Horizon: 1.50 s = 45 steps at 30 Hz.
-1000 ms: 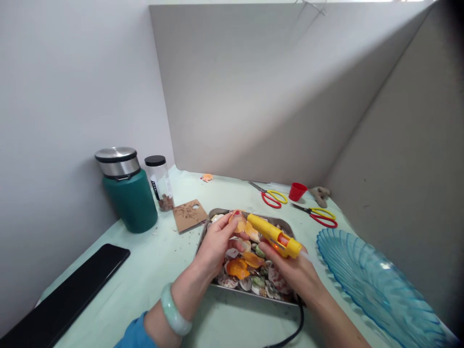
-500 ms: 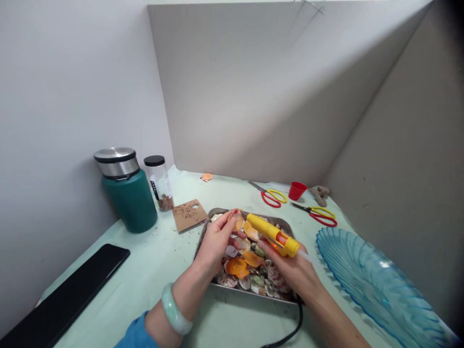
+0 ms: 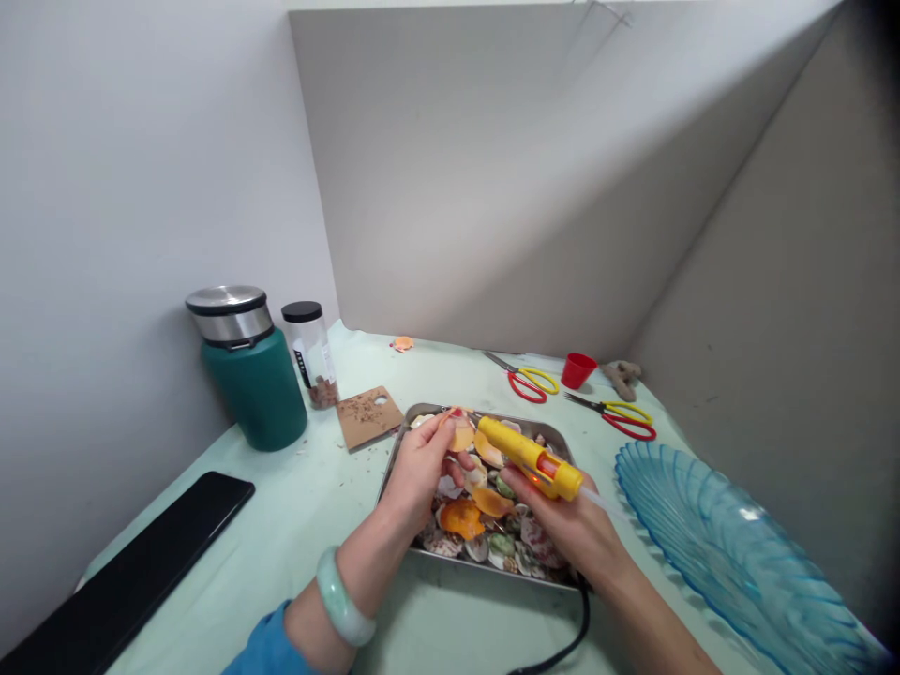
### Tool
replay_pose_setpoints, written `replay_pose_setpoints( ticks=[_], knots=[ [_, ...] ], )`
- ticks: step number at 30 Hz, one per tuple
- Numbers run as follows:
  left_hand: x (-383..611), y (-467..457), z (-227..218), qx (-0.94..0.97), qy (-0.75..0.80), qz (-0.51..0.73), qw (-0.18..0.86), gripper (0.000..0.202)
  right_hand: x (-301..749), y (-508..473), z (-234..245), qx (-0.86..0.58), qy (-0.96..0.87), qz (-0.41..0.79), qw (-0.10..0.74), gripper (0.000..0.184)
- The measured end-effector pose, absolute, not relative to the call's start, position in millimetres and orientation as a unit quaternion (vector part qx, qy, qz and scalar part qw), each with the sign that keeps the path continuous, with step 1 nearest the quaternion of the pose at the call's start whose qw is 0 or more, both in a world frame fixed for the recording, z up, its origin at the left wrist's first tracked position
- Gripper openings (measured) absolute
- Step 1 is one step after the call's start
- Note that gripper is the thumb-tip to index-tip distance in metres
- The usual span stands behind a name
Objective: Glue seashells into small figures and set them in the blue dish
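Between the fingertips of my left hand (image 3: 420, 466) is a pale orange seashell (image 3: 462, 435), with a small red bit at its upper edge. My right hand (image 3: 562, 516) is wrapped round a yellow hot glue gun (image 3: 529, 457); a clear glue stick (image 3: 597, 498) pokes out of its back end. The gun's nozzle points left toward the held shell, and I cannot tell whether they touch. Both hands are over a metal tray (image 3: 485, 568) full of mixed seashells, among them a bright orange shell (image 3: 460, 517). My right hand hides part of the tray's right side.
Left stand a green flask (image 3: 257, 394), a black-lidded jar (image 3: 309, 352), a brown board (image 3: 366, 420) and a long black object (image 3: 155, 562). Behind lie scissors (image 3: 529, 382), a red cup (image 3: 577, 371) and more scissors (image 3: 622, 418). A blue dish (image 3: 717, 544) is right; a black cord (image 3: 562, 652) runs in front.
The shell in my left hand has tilted slightly, showing more of its face. The glue gun stays almost where it was, and the whole view has shifted very slightly.
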State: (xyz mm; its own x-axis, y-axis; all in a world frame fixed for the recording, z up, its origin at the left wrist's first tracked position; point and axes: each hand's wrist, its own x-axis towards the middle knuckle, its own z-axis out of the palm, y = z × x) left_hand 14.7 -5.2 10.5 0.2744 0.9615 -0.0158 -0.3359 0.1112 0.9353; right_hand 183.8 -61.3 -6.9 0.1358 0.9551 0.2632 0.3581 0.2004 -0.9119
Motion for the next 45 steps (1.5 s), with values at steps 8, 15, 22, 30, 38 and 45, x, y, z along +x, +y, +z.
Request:
replay_pose_setpoints(
  ticks=[8,15,22,30,38,45],
  knots=[
    [16.0,-7.0,8.8,0.486,0.354,0.453,0.658,0.03,182.8,-62.5,-7.5,-0.539,-0.601,0.31,0.501,0.024],
    [16.7,-9.1,11.3,0.506,0.356,0.441,0.65,0.025,183.4,-63.8,-5.9,-0.538,-0.604,0.313,0.498,0.023],
    [17.5,-9.4,11.0,0.516,0.366,0.434,0.641,0.025,183.7,-63.3,-8.8,-0.543,-0.611,0.309,0.486,0.023],
    [17.8,-7.3,7.9,0.526,0.369,0.43,0.634,0.027,186.1,-62.6,-11.8,-0.546,-0.617,0.302,0.48,0.025],
    [17.0,-8.2,8.5,0.526,0.376,0.437,0.626,0.024,187.0,-62.8,-11.5,-0.533,-0.625,0.298,0.486,0.024],
    [17.8,-6.7,7.4,0.517,0.374,0.455,0.622,0.022,186.8,-61.4,-12.9,-0.557,-0.625,0.284,0.467,0.025]
  ],
)
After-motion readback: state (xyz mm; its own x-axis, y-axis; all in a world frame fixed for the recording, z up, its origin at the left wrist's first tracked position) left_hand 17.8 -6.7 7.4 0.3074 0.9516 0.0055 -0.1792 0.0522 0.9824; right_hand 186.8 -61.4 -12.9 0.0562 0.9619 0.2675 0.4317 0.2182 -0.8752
